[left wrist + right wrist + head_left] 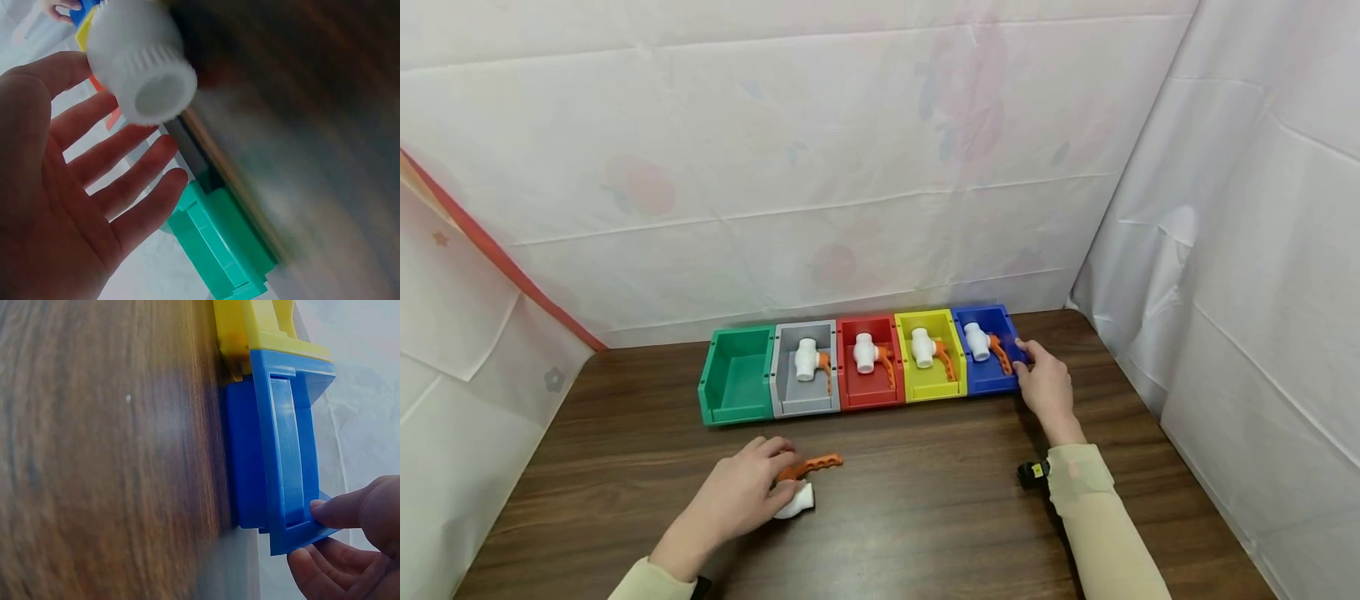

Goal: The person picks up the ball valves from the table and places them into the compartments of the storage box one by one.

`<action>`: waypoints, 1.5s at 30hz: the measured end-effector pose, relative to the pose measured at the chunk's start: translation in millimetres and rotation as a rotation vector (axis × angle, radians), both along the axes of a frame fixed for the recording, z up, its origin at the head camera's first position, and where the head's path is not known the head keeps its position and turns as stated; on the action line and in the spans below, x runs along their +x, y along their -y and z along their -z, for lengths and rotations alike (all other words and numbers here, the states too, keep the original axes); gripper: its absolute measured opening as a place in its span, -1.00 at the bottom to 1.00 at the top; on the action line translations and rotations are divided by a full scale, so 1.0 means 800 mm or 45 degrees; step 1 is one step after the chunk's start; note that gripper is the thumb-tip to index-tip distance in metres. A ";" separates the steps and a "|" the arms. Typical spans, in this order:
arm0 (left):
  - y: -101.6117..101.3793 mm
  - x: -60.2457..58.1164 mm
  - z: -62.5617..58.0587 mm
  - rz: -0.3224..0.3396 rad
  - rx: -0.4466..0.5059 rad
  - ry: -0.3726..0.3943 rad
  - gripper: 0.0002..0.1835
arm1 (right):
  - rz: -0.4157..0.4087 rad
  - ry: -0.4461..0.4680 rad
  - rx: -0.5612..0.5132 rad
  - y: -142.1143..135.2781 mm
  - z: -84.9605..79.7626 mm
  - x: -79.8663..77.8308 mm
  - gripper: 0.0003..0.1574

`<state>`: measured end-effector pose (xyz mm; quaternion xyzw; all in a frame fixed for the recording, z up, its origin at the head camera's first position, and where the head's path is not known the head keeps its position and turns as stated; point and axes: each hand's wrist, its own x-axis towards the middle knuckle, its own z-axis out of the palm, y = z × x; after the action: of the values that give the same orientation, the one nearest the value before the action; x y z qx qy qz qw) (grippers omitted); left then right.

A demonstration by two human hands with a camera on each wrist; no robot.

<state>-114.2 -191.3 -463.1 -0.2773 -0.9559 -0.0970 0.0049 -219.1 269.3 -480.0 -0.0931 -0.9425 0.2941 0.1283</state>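
A ball valve with a white body and an orange handle is at the table's front left. My left hand holds it between thumb and index finger; in the left wrist view the white valve body shows at the thumb, and the other fingers are spread. At the right end of the bin row is a blue bin. My right hand pinches its right wall, with the thumb on the inner side and fingers outside.
Green, grey, red and yellow bins stand joined to the blue one. One white valve with an orange handle lies in each bin except the green. White curtains hang behind and beside the wooden table.
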 end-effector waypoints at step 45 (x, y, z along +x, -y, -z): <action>-0.054 0.056 0.010 -0.627 -0.041 0.137 -0.55 | 0.021 0.004 0.003 0.000 0.001 0.000 -0.53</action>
<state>-69.8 -148.4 -471.4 -0.0305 -0.9949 -0.0922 -0.0268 -218.8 269.2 -480.6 -0.1012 -0.9423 0.2917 0.1293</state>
